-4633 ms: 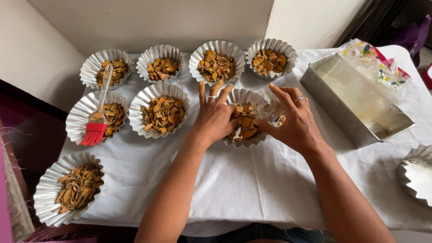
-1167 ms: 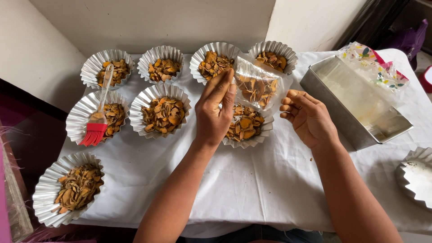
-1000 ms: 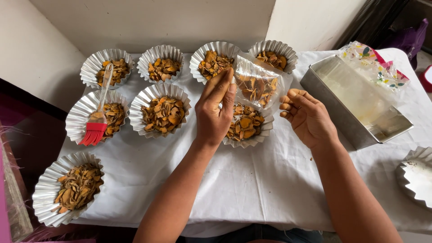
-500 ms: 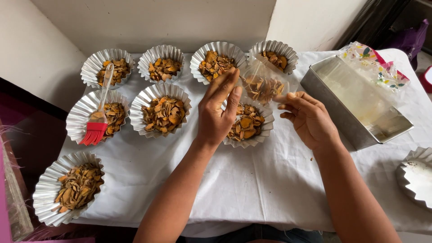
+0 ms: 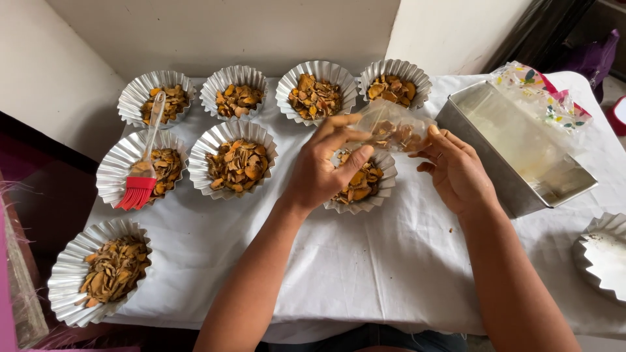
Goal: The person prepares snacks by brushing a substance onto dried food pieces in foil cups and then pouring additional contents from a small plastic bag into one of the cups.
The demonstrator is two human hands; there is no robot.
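Head view: left hand (image 5: 323,166) and right hand (image 5: 456,169) both pinch a clear plastic bag (image 5: 394,127) of brown chips, held just above a fluted foil cup (image 5: 378,195) of chips on the white cloth (image 5: 365,261), metal loaf tin (image 5: 515,153) beside the right hand.

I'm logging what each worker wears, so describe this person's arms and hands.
Both forearms are bare right down to the bottom edge of the picture; no sleeve shows. The left hand and the right hand wear no gloves. No watch, bracelet or wristband shows on either wrist. No ring shows on any finger in this picture, though some fingers are partly hidden. The nails look short and unpainted.
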